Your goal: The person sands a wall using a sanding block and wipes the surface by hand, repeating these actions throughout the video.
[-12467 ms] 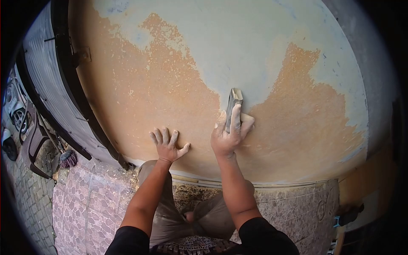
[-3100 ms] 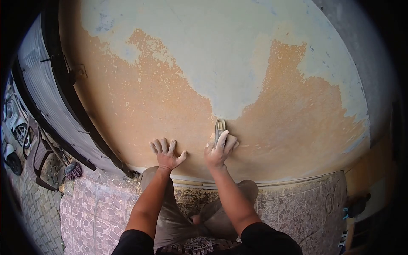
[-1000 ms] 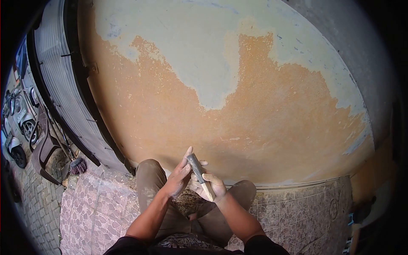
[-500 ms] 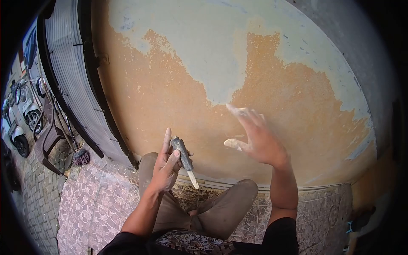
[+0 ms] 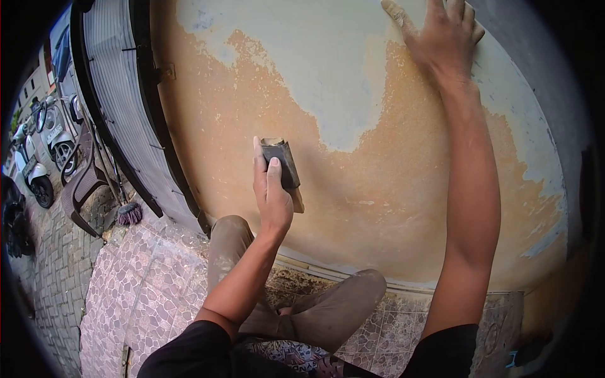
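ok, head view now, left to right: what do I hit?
Leftmost white scooter → brown chair → purple brush head → left hand holding dark-wrapped block → right hand.

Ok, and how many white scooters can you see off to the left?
2: the nearer scooter, close to the picture's left edge, and the farther scooter, just right of it, beyond the chair. Others may be hidden behind them.

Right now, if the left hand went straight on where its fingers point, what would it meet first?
Likely the patchy orange and pale-green wall, though the gap is unclear; the flat dark-wrapped block in the left hand might touch it first.
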Available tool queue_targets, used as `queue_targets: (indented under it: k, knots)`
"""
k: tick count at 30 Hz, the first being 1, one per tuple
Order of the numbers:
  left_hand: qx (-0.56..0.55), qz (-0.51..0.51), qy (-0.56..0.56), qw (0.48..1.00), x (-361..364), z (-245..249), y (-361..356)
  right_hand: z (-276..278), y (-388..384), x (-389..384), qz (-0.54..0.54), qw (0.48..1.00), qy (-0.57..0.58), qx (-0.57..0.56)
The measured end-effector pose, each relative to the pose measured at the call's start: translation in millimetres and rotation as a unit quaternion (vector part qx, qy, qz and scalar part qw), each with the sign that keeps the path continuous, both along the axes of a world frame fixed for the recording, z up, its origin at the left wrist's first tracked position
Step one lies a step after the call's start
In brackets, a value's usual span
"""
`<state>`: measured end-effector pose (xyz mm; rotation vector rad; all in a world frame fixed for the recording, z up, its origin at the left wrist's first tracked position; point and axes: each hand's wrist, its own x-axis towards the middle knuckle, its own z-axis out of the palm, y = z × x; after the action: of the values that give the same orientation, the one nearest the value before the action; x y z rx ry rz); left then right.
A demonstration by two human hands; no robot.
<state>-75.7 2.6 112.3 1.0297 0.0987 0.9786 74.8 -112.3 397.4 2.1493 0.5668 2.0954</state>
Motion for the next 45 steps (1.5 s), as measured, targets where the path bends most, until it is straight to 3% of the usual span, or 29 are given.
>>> queue_targets:
  k: [1, 2, 3, 6, 13, 16, 17, 18, 19, 21, 26, 30, 32, 35, 38, 41, 44, 45]
  knots:
    - [0.046, 0.05, -0.005, 0.998, 16, 6, 2, 1, 2, -11, 0.002, 1.0, -0.001, 0.004]
    - [0.146, 0.159, -0.003, 0.976, 41, -1, 9, 5, 6, -33, 0.072, 0.996, 0.044, 0.017]
    - [0.15, 0.161, -0.005, 0.976, 49, 8, 12, 7, 8, -44, 0.142, 0.985, 0.089, 0.029]
    - [0.308, 0.308, -0.018, 0.9, 65, 30, 21, 11, 2, -22, 0.155, 0.987, 0.041, 0.009]
    - [0.37, 0.363, -0.008, 0.855, 75, 10, 24, 1, 13, -28, 0.182, 0.981, 0.036, 0.062]
    - [0.303, 0.301, 0.032, 0.904, 73, -3, 21, 1, 20, -20, 0.207, 0.971, 0.039, 0.115]
    - [0.287, 0.26, 0.067, 0.92, 69, -6, 17, 7, 17, 0, 0.293, 0.942, 0.082, 0.139]
    - [0.338, 0.266, 0.058, 0.901, 68, -7, 12, 11, 19, -2, 0.376, 0.904, 0.122, 0.162]
    - [0.346, 0.24, 0.08, 0.903, 64, -6, 7, 7, 21, -6, 0.375, 0.904, 0.123, 0.166]
    - [0.366, 0.223, 0.11, 0.897, 64, -4, 14, -3, 29, -19, 0.209, 0.966, 0.002, 0.153]
    - [0.268, 0.3, 0.031, 0.915, 82, 47, 18, -5, 19, -21, 0.221, 0.969, 0.019, 0.112]
    - [0.31, 0.325, 0.057, 0.892, 86, 6, -10, -3, 16, -21, 0.233, 0.966, 0.024, 0.107]
    - [0.391, 0.307, 0.034, 0.867, 85, -46, -26, 0, 18, -13, 0.219, 0.967, 0.036, 0.123]
    - [0.421, 0.285, 0.049, 0.86, 76, -59, -24, -1, 21, -27, 0.219, 0.966, 0.033, 0.132]
    - [0.291, 0.304, 0.029, 0.907, 84, 0, -13, -4, 17, -30, 0.227, 0.967, 0.032, 0.112]
    - [0.31, 0.325, -0.002, 0.893, 91, 43, 7, -3, 13, -32, 0.217, 0.97, 0.045, 0.096]
    - [0.298, 0.308, -0.012, 0.904, 90, 23, 9, -4, 19, -34, 0.197, 0.973, 0.052, 0.111]
    - [0.342, 0.31, -0.003, 0.887, 89, 5, 7, -6, 22, -33, 0.179, 0.974, 0.055, 0.127]
